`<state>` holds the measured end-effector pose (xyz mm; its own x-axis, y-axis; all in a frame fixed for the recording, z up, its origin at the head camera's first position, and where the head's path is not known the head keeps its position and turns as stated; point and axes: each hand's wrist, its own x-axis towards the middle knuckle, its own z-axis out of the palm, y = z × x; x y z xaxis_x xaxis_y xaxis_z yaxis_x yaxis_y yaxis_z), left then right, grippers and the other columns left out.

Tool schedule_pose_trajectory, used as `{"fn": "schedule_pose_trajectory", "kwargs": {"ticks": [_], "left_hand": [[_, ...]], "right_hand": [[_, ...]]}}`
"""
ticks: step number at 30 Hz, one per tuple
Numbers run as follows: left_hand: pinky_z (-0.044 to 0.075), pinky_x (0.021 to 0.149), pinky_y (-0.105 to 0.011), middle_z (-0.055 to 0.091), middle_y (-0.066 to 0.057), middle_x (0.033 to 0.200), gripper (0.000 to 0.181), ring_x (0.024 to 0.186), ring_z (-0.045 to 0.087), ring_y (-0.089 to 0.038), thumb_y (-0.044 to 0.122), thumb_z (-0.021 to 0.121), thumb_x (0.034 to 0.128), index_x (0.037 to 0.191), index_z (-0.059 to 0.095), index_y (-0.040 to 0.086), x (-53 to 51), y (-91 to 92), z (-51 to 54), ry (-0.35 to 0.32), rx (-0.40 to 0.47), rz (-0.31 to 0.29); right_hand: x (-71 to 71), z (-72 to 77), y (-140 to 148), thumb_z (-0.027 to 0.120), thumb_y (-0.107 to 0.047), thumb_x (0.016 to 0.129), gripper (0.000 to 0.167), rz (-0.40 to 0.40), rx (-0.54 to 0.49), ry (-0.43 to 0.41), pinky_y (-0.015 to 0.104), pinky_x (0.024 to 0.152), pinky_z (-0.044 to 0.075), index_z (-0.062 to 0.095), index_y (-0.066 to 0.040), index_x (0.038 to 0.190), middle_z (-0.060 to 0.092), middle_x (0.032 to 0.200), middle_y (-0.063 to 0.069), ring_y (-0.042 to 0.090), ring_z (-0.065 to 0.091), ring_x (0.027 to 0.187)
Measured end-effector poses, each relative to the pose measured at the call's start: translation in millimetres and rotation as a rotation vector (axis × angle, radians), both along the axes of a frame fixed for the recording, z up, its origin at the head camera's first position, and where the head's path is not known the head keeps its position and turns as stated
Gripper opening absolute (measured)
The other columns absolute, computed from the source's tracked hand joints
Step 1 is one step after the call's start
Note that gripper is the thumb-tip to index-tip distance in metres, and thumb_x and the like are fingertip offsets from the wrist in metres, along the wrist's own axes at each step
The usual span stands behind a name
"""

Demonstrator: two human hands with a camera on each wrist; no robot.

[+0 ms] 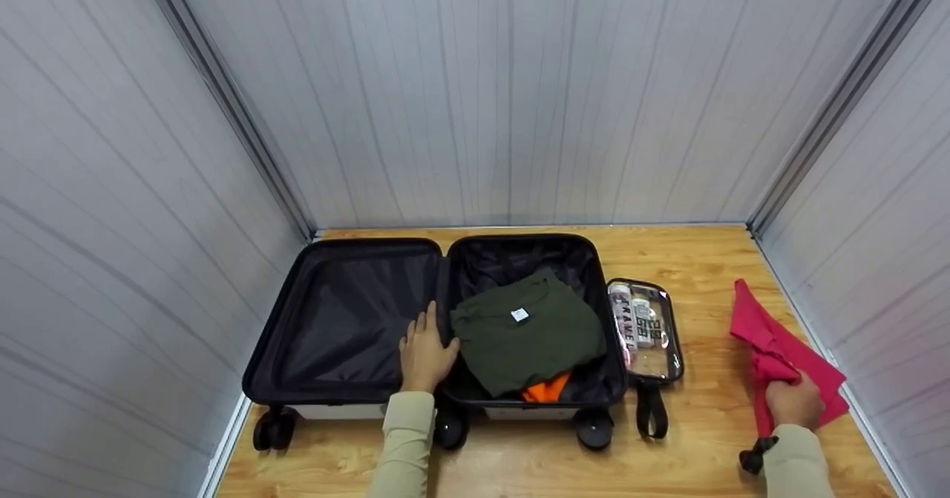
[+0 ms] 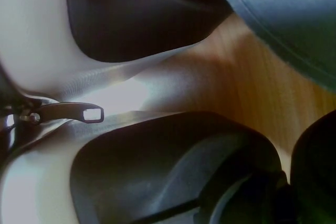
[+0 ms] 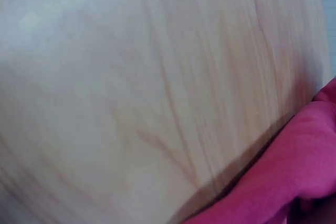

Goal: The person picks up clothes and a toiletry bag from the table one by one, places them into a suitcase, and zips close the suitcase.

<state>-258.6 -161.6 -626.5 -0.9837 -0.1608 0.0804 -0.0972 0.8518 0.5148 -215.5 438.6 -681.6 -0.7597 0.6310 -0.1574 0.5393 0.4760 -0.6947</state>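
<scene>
Seen from the head, the two hands are well apart. The left hand (image 1: 428, 353) lies with its fingers extended over the middle edges of the suitcase (image 1: 341, 398), which is spread flat on the wooden floor (image 1: 705, 320). In the suitcase's right half I see a dark green shirt (image 1: 531, 349) with a white label, and a bit of orange cloth (image 1: 547, 389) peeking out below it. Just beside that half lies a clear pouch (image 1: 677, 349) with black edging, a few bottles (image 1: 623, 323) inside. Over to the right, near the wall, the right hand (image 1: 795, 401) grips a bunched pink cloth (image 1: 790, 346).

At the left wrist, a zipper pull (image 2: 71, 112) sits between two dark, rounded parts, with wood grain behind; the fingers are out of sight here.

At the right wrist, the pink cloth fills the lower right corner above the floor; I cannot make out the grip from this side.
</scene>
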Motion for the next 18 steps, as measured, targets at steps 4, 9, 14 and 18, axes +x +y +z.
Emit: {"fn": "schedule_pose_trajectory", "kwargs": {"ticks": [4,9,14,18], "left_hand": [[0.032,0.116,-0.066,0.044,-0.02,0.158,0.082,0.147,0.04,-0.043,0.035,0.071,0.0933,0.162,0.031,0.015,0.5,-1.2,-0.1,0.013,0.009,-0.002],[0.033,0.115,-0.066,0.045,-0.02,0.158,0.08,0.146,0.041,-0.043,0.035,0.07,0.0941,0.162,0.032,0.014,-1.1,-1.1,0.5,0.019,0.015,0.003],[0.034,0.115,-0.065,0.048,-0.019,0.156,0.079,0.144,0.044,-0.041,0.034,0.071,0.0936,0.16,0.035,0.012,-4.3,0.8,3.0,0.035,0.007,0.02],[0.036,0.114,-0.065,0.05,-0.02,0.155,0.078,0.143,0.046,-0.041,0.033,0.071,0.0932,0.159,0.037,0.01,-4.5,2.4,3.1,0.035,0.003,0.013]], "right_hand": [[0.7,3.3,-3.1,0.042,-0.015,0.088,0.033,-0.02,-0.01,0.04,0.063,0.102,0.04,0.058,0.01,0.104,0.052,0.133,0.04,0.061,0.047,0.12],[-1.1,6.9,-3.6,0.04,-0.017,0.089,0.032,-0.027,-0.045,0.031,0.061,0.104,0.04,0.057,0.009,0.098,0.05,0.137,0.039,0.058,0.048,0.122],[-0.5,7.3,-1.9,0.04,-0.019,0.091,0.041,-0.018,-0.08,-0.004,0.06,0.109,0.038,0.056,0.01,0.115,0.045,0.142,0.039,0.058,0.045,0.127],[3.4,4.7,0.7,0.039,-0.019,0.091,0.043,-0.022,-0.082,-0.026,0.06,0.109,0.037,0.054,0.01,0.119,0.043,0.142,0.04,0.059,0.044,0.127]]}}
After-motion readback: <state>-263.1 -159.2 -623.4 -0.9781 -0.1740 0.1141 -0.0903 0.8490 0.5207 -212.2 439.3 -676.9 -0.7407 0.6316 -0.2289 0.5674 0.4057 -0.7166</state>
